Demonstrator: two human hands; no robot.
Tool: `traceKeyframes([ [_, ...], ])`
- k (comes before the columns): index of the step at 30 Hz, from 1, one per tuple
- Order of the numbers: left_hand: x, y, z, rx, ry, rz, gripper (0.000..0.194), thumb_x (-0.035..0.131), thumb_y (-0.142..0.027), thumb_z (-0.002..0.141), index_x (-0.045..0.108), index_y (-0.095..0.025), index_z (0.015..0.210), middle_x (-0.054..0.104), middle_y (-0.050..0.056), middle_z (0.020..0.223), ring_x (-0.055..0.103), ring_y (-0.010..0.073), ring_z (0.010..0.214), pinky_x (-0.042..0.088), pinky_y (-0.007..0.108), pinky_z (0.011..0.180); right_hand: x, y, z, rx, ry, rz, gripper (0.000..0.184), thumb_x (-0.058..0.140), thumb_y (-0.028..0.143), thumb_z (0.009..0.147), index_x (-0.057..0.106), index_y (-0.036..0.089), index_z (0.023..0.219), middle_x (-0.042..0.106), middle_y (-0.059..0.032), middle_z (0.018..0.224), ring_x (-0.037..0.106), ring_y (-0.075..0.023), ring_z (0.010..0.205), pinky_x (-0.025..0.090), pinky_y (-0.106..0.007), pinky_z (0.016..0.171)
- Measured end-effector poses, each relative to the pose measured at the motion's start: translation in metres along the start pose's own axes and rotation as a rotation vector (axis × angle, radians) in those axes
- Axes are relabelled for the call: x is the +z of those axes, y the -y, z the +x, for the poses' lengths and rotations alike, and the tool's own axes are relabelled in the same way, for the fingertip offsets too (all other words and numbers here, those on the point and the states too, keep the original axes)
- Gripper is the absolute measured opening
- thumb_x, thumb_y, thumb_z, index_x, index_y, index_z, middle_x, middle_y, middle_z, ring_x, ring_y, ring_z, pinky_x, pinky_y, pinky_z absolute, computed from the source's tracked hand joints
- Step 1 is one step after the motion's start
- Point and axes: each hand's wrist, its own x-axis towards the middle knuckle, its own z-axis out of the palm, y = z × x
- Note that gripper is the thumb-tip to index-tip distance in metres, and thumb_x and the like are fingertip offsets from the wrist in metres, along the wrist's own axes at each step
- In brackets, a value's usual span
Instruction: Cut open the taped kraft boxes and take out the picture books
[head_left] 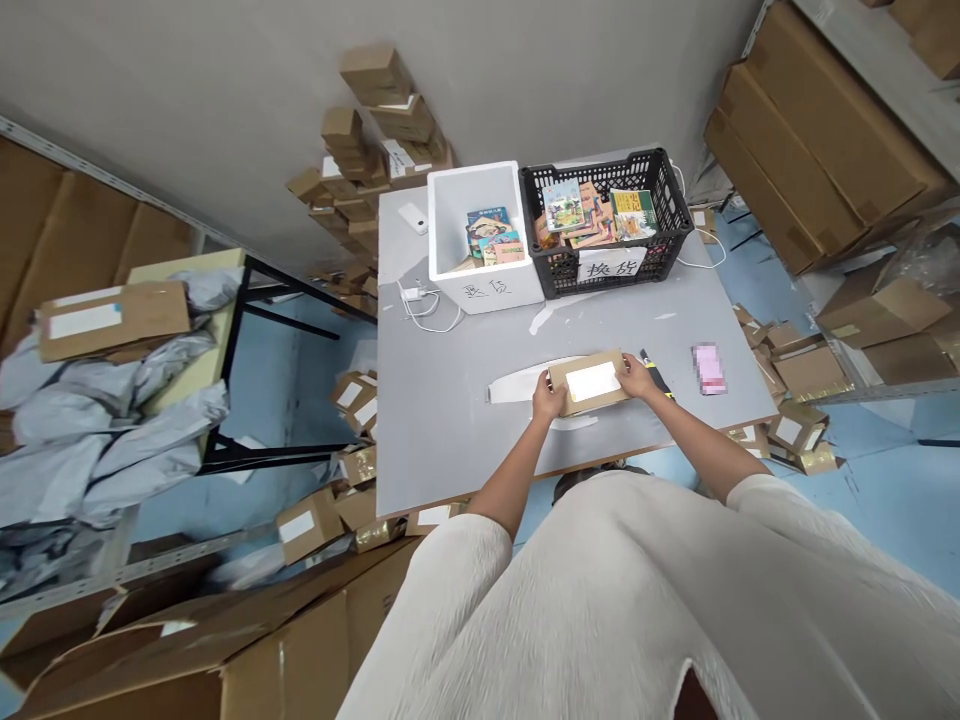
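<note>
Between my hands is a small brown cardboard box [589, 407] with a white label on its upper face, held over the front part of the grey table [442, 400]. My left hand [548, 398] grips its left end, thumb on top. At the right end, my right hand [635, 377] clasps it the same way. A white strip-like piece [517, 386] lies on the tabletop, partly hidden behind the box. Just beyond my right hand rests a black and yellow utility knife [655, 374]. Farther right lies a pink item [709, 369], its face blurred.
A white foam box [487, 292] and a black plastic crate [551, 282], both with books inside, stand at the table's back. A white cable [435, 328] lies near the foam box. Grey parcels [157, 420] fill the left side table; cardboard boxes [307, 525] crowd the floor.
</note>
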Motion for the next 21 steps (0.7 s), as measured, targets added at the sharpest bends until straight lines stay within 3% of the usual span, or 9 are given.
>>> traceKeyframes([
  [5,-0.003,-0.015,0.000,-0.015,0.023,0.004,0.083,0.081,-0.024,0.084,0.050,-0.024,0.162,0.074,0.014,0.141,0.074,0.0282,0.118,0.055,0.042,0.106,-0.006,0.001,-0.003,0.014,-0.029,0.042,0.063,0.069,0.018,0.083,0.065,0.025,0.145,0.072,-0.0114,0.147,0.072,-0.0284,0.125,0.057,-0.045,0.112],
  [9,-0.005,-0.037,0.001,0.032,0.014,-0.051,0.073,0.079,-0.029,0.089,0.054,-0.025,0.157,0.073,0.014,0.142,0.073,0.0271,0.121,0.055,0.039,0.105,-0.012,0.007,-0.001,-0.011,-0.097,0.124,0.055,0.069,0.032,0.090,0.065,0.025,0.144,0.072,-0.0111,0.146,0.071,-0.0280,0.126,0.054,-0.047,0.116],
  [15,-0.011,-0.066,0.002,0.087,-0.023,-0.102,0.067,0.068,-0.046,0.101,0.047,-0.025,0.161,0.068,0.013,0.146,0.070,0.0256,0.123,0.053,0.037,0.104,-0.019,0.019,0.006,-0.015,-0.208,0.245,0.059,0.067,0.053,0.096,0.062,0.026,0.148,0.071,-0.0118,0.147,0.069,-0.0279,0.130,0.051,-0.046,0.118],
  [21,-0.011,-0.058,0.000,0.104,-0.057,-0.058,0.056,0.064,-0.048,0.104,0.054,-0.021,0.152,0.071,0.010,0.125,0.069,0.0244,0.115,0.052,0.035,0.102,-0.020,0.012,0.002,0.005,-0.257,0.141,0.059,0.061,0.062,0.096,0.067,0.022,0.139,0.072,-0.0139,0.141,0.067,-0.0298,0.128,0.050,-0.045,0.116],
])
